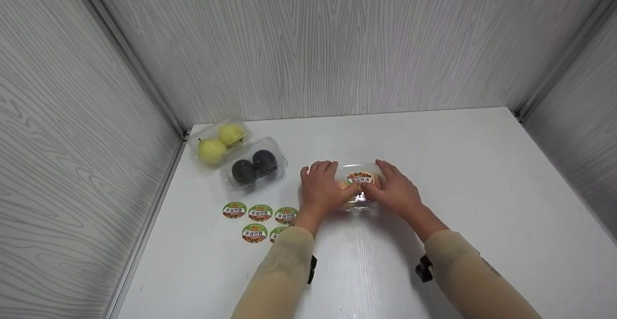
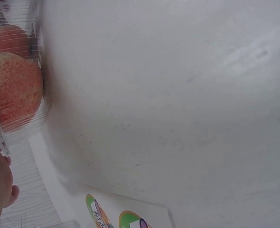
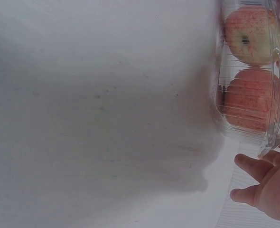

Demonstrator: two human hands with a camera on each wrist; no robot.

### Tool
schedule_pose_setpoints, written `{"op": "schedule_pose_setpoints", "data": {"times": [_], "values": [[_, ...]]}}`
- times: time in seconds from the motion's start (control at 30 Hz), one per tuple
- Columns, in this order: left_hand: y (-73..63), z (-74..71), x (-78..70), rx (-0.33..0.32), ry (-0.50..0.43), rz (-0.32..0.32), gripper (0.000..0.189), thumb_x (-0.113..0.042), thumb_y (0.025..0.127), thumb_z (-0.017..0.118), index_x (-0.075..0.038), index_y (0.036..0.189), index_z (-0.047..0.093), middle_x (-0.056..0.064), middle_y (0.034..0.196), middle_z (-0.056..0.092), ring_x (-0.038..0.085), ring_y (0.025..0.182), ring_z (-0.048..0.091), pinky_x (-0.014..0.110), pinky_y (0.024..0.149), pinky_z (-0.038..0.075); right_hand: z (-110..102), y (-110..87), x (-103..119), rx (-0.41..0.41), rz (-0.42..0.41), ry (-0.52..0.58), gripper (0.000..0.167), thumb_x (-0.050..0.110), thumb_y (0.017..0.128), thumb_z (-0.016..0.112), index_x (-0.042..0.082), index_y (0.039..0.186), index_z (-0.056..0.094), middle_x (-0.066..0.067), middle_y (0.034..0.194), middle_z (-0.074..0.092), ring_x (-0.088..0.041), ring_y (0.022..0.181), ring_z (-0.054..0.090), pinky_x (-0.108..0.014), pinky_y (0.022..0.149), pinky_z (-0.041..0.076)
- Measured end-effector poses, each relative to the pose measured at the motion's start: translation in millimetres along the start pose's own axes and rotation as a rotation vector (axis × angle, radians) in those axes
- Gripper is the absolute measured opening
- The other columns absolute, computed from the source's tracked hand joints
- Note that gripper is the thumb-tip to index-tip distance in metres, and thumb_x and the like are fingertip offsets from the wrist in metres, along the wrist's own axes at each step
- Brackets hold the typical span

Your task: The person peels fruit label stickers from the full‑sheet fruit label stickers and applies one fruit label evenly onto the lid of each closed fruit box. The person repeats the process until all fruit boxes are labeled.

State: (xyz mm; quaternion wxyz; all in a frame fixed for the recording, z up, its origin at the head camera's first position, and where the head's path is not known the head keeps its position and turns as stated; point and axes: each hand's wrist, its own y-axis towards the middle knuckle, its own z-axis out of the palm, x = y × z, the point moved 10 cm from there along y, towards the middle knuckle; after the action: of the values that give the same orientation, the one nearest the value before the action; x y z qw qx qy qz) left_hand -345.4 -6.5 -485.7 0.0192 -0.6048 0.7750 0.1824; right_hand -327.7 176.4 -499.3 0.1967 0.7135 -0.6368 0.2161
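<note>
A clear plastic fruit box (image 1: 359, 208) sits at the middle of the table, its lid closed. Inside lie two red-and-yellow fruits that look like apples (image 3: 254, 97). On top of the lid is a round printed sticker (image 1: 360, 178). My left hand (image 1: 322, 186) rests at the box's left side, and its thumb presses on the sticker's lower edge. From the right side my right hand (image 1: 397, 191) does the same, thumbs almost meeting. Fingers of both hands stretch forward along the box's ends. In the right wrist view, two right fingertips (image 3: 244, 161) stand free of the box.
Several round stickers (image 1: 254, 233) lie left of my left forearm, one partly covered by it. Farther back left stand a clear box with two dark round fruits (image 1: 244, 171) and another with two yellow pears (image 1: 212, 151). Wood-patterned panels (image 1: 313, 44) enclose the table.
</note>
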Motion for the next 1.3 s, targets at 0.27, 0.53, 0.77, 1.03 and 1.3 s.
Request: {"op": "schedule_pose_setpoints", "data": {"times": [0.27,0.53,0.77,1.03,1.3], "values": [[-0.4,-1.4,-0.5,-0.006,0.007,0.0,0.095,-0.088,0.082,0.057,-0.014,0.14,0.067,0.004,0.139,0.067,0.025,0.133,0.057,0.057,0.112,0.037,1.8,0.9,-0.7,0.008,0.01,-0.006,0.091,0.06,0.097,0.06,0.008,0.166,0.033,-0.024,0.165,0.038,-0.048,0.145,0.046,-0.065,0.111,0.042],[-0.4,-0.4,0.4,0.002,0.003,-0.009,0.092,-0.083,0.082,0.061,-0.014,0.142,0.066,0.004,0.141,0.066,0.026,0.135,0.056,0.058,0.114,0.035,3.0,1.1,-1.2,0.017,0.022,-0.001,0.085,0.048,0.095,0.059,0.009,0.166,0.033,-0.023,0.167,0.036,-0.047,0.147,0.043,-0.065,0.113,0.041],[-0.8,1.5,1.2,0.002,0.001,-0.007,0.083,-0.074,0.085,0.06,-0.015,0.143,0.066,0.004,0.143,0.065,0.026,0.137,0.055,0.06,0.115,0.034,3.4,1.3,-1.4,0.011,0.033,-0.015,0.08,0.042,0.096,0.053,0.009,0.166,0.033,-0.022,0.168,0.036,-0.048,0.146,0.045,-0.065,0.112,0.041],[-1.9,-1.7,1.6,-0.033,-0.037,-0.007,0.066,-0.056,0.09,0.057,-0.013,0.14,0.068,0.005,0.14,0.067,0.028,0.136,0.055,0.062,0.117,0.031,2.2,0.1,-0.1,0.0,0.033,-0.02,0.071,0.037,0.101,0.047,0.009,0.166,0.034,-0.02,0.168,0.037,-0.046,0.147,0.044,-0.064,0.113,0.041],[-1.0,-3.8,1.6,-0.044,-0.064,-0.013,0.061,-0.053,0.096,0.053,-0.014,0.14,0.069,0.005,0.138,0.068,0.028,0.136,0.055,0.063,0.117,0.031,0.9,1.2,-0.3,-0.001,0.046,-0.018,0.067,0.035,0.104,0.042,0.009,0.165,0.035,-0.02,0.167,0.037,-0.046,0.146,0.045,-0.062,0.113,0.041]]}}
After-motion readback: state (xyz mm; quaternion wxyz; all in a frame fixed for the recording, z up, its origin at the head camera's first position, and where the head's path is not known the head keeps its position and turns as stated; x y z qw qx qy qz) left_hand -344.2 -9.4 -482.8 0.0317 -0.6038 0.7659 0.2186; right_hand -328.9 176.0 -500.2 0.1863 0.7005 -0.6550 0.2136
